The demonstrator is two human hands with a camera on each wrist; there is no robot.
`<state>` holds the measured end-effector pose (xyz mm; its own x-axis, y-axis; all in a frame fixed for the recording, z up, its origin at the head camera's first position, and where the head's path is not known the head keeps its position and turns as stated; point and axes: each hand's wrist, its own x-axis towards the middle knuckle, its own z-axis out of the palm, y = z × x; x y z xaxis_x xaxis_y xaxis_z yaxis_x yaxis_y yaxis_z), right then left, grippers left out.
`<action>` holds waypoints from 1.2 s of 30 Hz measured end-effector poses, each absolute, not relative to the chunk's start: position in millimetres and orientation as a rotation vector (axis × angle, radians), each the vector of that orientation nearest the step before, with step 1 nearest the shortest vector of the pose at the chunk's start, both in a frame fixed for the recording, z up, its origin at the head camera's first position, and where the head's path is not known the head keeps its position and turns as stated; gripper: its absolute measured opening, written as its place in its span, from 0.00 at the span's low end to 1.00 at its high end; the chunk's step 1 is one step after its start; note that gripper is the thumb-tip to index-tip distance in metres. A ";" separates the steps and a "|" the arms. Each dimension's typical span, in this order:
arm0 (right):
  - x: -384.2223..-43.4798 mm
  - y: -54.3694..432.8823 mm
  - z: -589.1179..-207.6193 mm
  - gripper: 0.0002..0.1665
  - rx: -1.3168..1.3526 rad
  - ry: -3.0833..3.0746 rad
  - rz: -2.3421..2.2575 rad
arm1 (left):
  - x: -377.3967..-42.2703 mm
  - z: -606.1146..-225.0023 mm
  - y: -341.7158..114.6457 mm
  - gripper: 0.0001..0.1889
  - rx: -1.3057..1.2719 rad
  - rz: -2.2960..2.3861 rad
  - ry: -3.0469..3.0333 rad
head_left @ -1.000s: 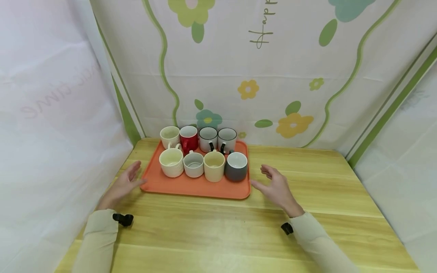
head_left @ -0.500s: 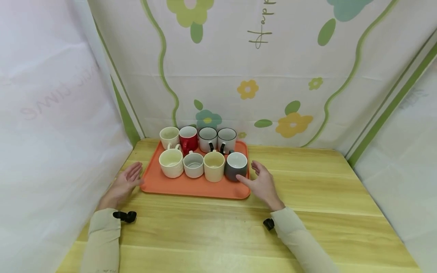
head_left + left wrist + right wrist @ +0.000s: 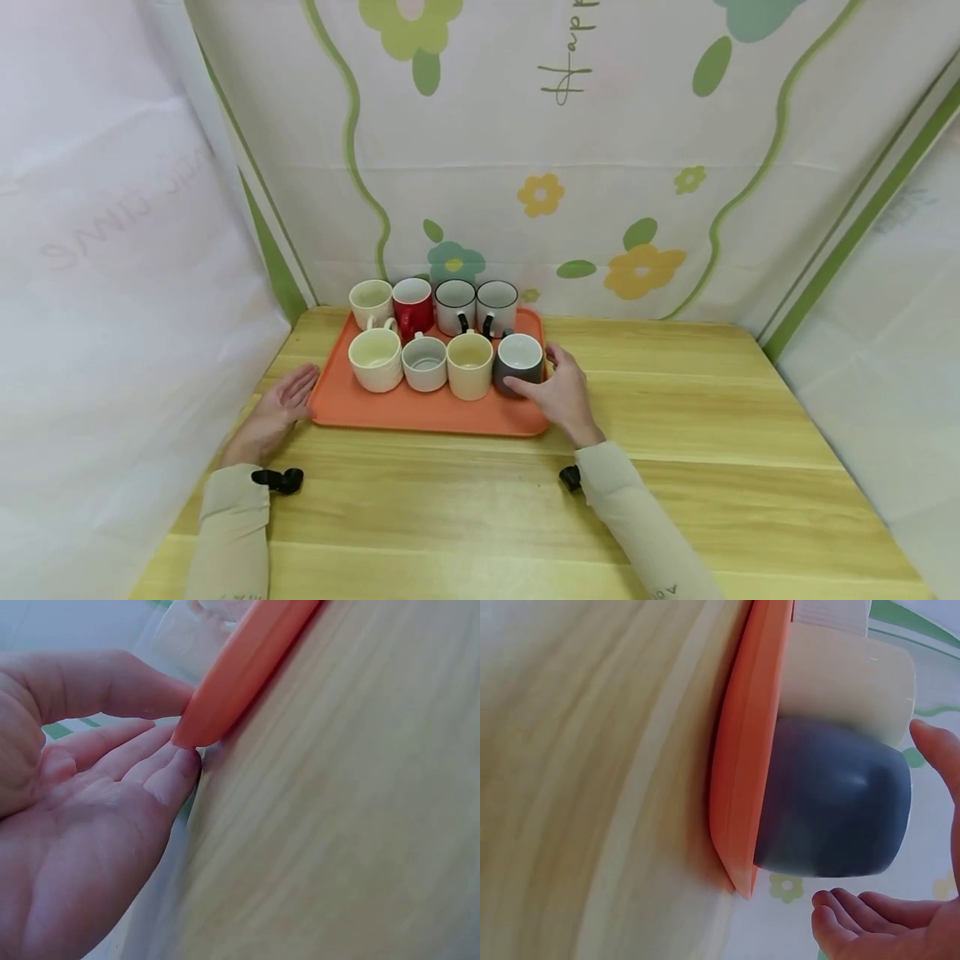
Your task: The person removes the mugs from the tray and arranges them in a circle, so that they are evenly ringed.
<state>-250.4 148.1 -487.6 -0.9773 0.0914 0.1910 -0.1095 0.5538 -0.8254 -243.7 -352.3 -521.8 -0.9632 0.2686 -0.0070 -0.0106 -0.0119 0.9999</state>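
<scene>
An orange tray [image 3: 420,415] holds two rows of mugs. My left hand [image 3: 276,413] is at its left edge, palm turned up and fingers nearly straight. In the left wrist view the thumb [image 3: 150,690] meets the rim of the tray [image 3: 232,679], with the fingertips just beneath. At the front row's right end stands a dark grey mug [image 3: 513,381], white inside. Around it my right hand [image 3: 564,395] spreads, thumb in front and fingers at the right side. The right wrist view shows gaps between these fingers and the grey mug [image 3: 836,799].
Beside the grey mug are a pale yellow mug [image 3: 470,371], a light grey cup [image 3: 425,371] and a cream mug [image 3: 375,367]. Behind them stand a cream mug [image 3: 371,302], a red mug [image 3: 414,312] and two white mugs with black handles. A flowered cloth [image 3: 465,167] hangs behind the wooden table [image 3: 450,517].
My right hand has moved left, from beside the tray to around the dark grey mug. The left hand has turned palm up and settled against the tray's left edge. The mugs stay put.
</scene>
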 end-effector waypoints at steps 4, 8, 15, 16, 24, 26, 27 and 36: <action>-253.3 144.1 -490.2 0.61 0.003 -2.556 1.354 | -243.3 -527.5 -353.4 0.49 0.337 2.131 2.007; -255.5 141.9 -493.1 0.59 -0.012 -2.548 1.338 | -243.2 -530.2 -354.1 0.48 0.388 2.169 1.980; -259.3 139.0 -497.0 0.57 -0.038 -2.547 1.354 | -242.9 -527.8 -355.2 0.49 0.364 2.147 1.981; -259.8 138.7 -497.4 0.57 -0.039 -2.548 1.352 | -242.8 -527.7 -355.4 0.49 0.363 2.146 1.980; -262.5 137.5 -498.9 0.55 -0.045 -2.557 1.319 | -243.6 -528.6 -357.1 0.49 0.375 2.154 1.970; -262.8 137.6 -499.4 0.53 -0.050 -2.558 1.315 | -243.8 -528.7 -357.4 0.49 0.371 2.150 1.973; -262.9 137.6 -499.4 0.53 -0.051 -2.557 1.315 | -243.8 -528.8 -357.6 0.49 0.368 2.148 1.973; -267.8 141.7 -496.9 0.51 -0.039 -2.562 1.319 | -243.3 -527.2 -357.1 0.50 0.283 2.106 2.019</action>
